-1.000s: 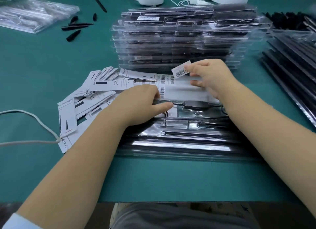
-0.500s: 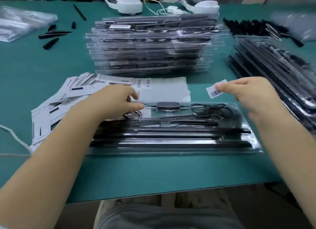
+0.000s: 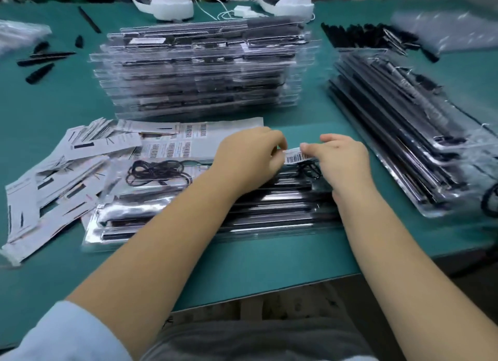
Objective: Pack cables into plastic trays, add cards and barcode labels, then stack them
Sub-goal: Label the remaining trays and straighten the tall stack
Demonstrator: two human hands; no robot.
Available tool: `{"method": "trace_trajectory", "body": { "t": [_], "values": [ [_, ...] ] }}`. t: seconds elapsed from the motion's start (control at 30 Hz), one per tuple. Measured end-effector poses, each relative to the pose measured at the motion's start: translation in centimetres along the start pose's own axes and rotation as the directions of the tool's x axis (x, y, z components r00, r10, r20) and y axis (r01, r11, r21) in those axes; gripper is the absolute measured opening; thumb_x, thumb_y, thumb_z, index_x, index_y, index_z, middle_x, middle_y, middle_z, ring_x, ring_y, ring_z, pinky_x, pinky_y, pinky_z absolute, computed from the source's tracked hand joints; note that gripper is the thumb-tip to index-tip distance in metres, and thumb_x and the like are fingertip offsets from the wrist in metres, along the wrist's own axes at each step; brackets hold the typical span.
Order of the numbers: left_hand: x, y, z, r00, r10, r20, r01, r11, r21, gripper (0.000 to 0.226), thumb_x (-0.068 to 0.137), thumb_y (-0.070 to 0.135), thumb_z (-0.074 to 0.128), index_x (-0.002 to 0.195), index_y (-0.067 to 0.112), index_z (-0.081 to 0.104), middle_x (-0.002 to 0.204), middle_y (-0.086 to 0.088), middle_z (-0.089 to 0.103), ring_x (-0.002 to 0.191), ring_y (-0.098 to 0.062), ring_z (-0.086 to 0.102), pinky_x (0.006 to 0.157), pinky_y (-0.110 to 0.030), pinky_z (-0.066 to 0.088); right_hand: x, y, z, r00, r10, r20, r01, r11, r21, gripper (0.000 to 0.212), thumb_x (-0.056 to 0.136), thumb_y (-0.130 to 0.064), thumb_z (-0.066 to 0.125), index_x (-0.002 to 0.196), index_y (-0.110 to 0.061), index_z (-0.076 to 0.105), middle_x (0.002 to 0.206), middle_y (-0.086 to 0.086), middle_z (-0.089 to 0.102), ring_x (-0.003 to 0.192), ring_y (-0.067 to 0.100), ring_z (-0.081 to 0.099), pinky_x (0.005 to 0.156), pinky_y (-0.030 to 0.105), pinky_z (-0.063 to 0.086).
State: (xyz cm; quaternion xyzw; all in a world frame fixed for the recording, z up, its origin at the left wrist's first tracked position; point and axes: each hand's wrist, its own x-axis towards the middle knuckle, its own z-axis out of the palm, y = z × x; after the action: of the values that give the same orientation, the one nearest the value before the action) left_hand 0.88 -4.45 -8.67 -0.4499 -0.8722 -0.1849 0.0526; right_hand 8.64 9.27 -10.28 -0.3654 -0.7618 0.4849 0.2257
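1. The table (image 3: 48,113) is covered in a matt teal sheet, smooth.
2. The trays (image 3: 204,64) stacked toward its far edge are clear glossy plastic with bright glints.
3. The cards (image 3: 54,188) near its left edge are white matt paper.
4. The barcode label (image 3: 296,156) is white paper.
5. The cable (image 3: 156,172) looks matt black.

Two bare forearms in view, no watch, rings or gloves seen. Left hand (image 3: 250,158) and right hand (image 3: 343,162) uncovered, nails short, unpainted as far as blur allows. Pale blue sleeve (image 3: 67,333) on left arm, pushed up near elbow, soft fabric, cuff edge rolled. Right arm bare to frame edge. Grey garment (image 3: 256,342) over lap, just right of sleeve; weave unclear.
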Motion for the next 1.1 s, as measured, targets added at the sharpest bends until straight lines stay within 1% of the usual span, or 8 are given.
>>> {"method": "trace_trajectory", "body": {
  "t": [0.2, 0.33, 0.43, 0.53, 0.7, 0.8, 0.93, 1.1],
  "values": [
    [-0.3, -0.6, 0.2, 0.999, -0.013, -0.049, 0.007, 0.994, -0.113, 0.026, 0.089, 0.026, 0.053, 0.113, 0.025, 0.063, 0.097, 0.011, 0.064, 0.08, -0.01, 0.05, 0.077, -0.029, 0.043, 0.1, 0.3, -0.2, 0.999, 0.045, -0.015, -0.041, 0.98, 0.192, 0.02, 0.061, -0.036, 0.078, 0.07, -0.028, 0.063, 0.114, -0.005, 0.064, 0.111, 0.018, 0.055, 0.1, 0.039, 0.042],
    [-0.3, -0.5, 0.2, 0.998, -0.042, -0.039, 0.034, 0.984, -0.176, 0.03, 0.09, 0.025, 0.051, 0.119, 0.026, 0.061, 0.087, 0.018, 0.056, 0.078, -0.006, 0.045, 0.078, -0.028, 0.043, -0.3, -0.1, -0.3, 0.999, 0.028, 0.023, -0.031, 0.993, 0.112, 0.02, 0.056, -0.043, 0.075, 0.061, -0.033, 0.058, 0.114, -0.007, 0.064, 0.122, 0.018, 0.047, 0.104, 0.046, 0.036],
    [-0.4, -0.6, 0.1, 0.998, -0.055, -0.043, 0.044, 0.973, -0.226, 0.029, 0.089, 0.018, 0.053, 0.114, 0.025, 0.063, 0.088, 0.019, 0.057, 0.079, -0.007, 0.05, 0.081, -0.03, 0.045, -0.1, 0.1, -0.2, 1.0, 0.006, 0.029, -0.007, 1.0, 0.025, 0.018, 0.067, -0.039, 0.077, 0.074, -0.025, 0.068, 0.117, -0.008, 0.063, 0.124, 0.027, 0.045, 0.104, 0.048, 0.034],
    [-0.5, -0.6, 0.0, 0.999, -0.045, -0.019, 0.04, 0.975, -0.217, 0.025, 0.087, 0.016, 0.054, 0.107, 0.025, 0.067, 0.093, 0.016, 0.062, 0.082, -0.008, 0.052, 0.084, -0.033, 0.047, -0.1, 0.0, -0.2, 1.0, -0.005, 0.016, 0.005, 1.0, -0.003, 0.029, 0.07, -0.036, 0.076, 0.055, -0.019, 0.057, 0.103, -0.011, 0.064, 0.121, 0.029, 0.046, 0.102, 0.047, 0.036],
    [-0.6, -0.4, -0.1, 1.0, 0.005, -0.007, -0.006, 0.989, -0.145, 0.021, 0.087, 0.019, 0.056, 0.101, 0.025, 0.071, 0.102, 0.008, 0.065, 0.084, -0.009, 0.051, 0.08, -0.032, 0.047, -0.3, 0.2, 0.1, 0.998, -0.052, -0.028, 0.05, 0.996, -0.08, 0.034, 0.073, -0.033, 0.073, 0.07, 0.0, 0.069, 0.098, 0.011, 0.065, 0.109, 0.031, 0.05, 0.095, 0.048, 0.04],
    [-0.7, -0.2, -0.2, 0.996, 0.085, 0.021, -0.085, 0.996, -0.015, 0.024, 0.089, 0.02, 0.053, 0.101, 0.027, 0.072, 0.11, 0.01, 0.064, 0.099, -0.015, 0.054, 0.08, -0.035, 0.046, -0.4, 0.4, 0.2, 0.99, -0.131, -0.057, 0.118, 0.974, -0.193, 0.035, 0.075, -0.035, 0.069, 0.068, -0.001, 0.069, 0.095, 0.009, 0.067, 0.104, 0.028, 0.051, 0.089, 0.039, 0.041],
    [-0.8, 0.0, -0.3, 0.993, 0.094, 0.065, -0.098, 0.993, 0.06, 0.03, 0.091, 0.02, 0.046, 0.105, 0.029, 0.07, 0.11, 0.012, 0.065, 0.1, -0.017, 0.053, 0.078, -0.035, 0.046, -1.1, 0.1, 0.4, 0.974, -0.219, -0.058, 0.179, 0.902, -0.392, 0.039, 0.075, -0.034, 0.064, 0.051, -0.005, 0.053, 0.06, -0.007, 0.061, 0.093, 0.03, 0.047, 0.068, 0.032, 0.026],
    [-0.8, -0.1, -0.3, 0.994, 0.086, 0.061, -0.089, 0.994, 0.059, 0.032, 0.092, 0.019, 0.043, 0.106, 0.03, 0.07, 0.111, 0.012, 0.066, 0.101, -0.017, 0.053, 0.08, -0.035, 0.047, -0.9, -0.1, 0.3, 0.965, -0.26, 0.03, 0.228, 0.781, -0.582, 0.042, 0.076, -0.048, 0.062, 0.048, -0.02, 0.048, 0.082, 0.001, 0.062, 0.094, 0.031, 0.045, 0.072, 0.035, 0.032]
  ]
}}
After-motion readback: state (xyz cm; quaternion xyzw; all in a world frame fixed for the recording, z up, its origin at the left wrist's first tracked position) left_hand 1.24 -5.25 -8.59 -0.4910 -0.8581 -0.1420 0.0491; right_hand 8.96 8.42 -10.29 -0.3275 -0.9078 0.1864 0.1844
